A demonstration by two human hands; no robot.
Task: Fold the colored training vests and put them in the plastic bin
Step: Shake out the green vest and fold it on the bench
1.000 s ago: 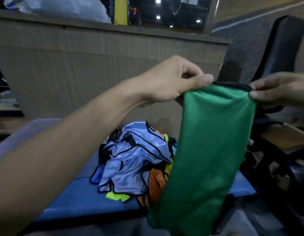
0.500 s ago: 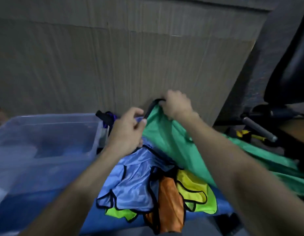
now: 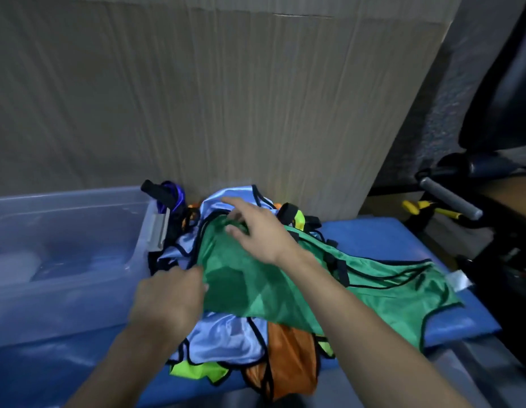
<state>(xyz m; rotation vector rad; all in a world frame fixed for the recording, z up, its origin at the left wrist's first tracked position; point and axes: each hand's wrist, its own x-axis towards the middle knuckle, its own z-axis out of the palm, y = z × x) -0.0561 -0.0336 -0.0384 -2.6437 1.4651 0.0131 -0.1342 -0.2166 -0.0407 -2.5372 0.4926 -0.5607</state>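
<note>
Head view: I see the green vest [image 3: 285, 278] spread over the vest pile [image 3: 226, 343] on the blue mat [image 3: 382, 234], beside the plastic bin [image 3: 64, 260]. Left hand [image 3: 170, 301] pinches its edge; right hand [image 3: 261, 231] rests flat, fingers spread.

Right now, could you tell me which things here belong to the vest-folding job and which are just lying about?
Job: green vest, light blue vest, orange vest, yellow vest, plastic bin.
Lying about: office chair, grey-handled bar.
</note>
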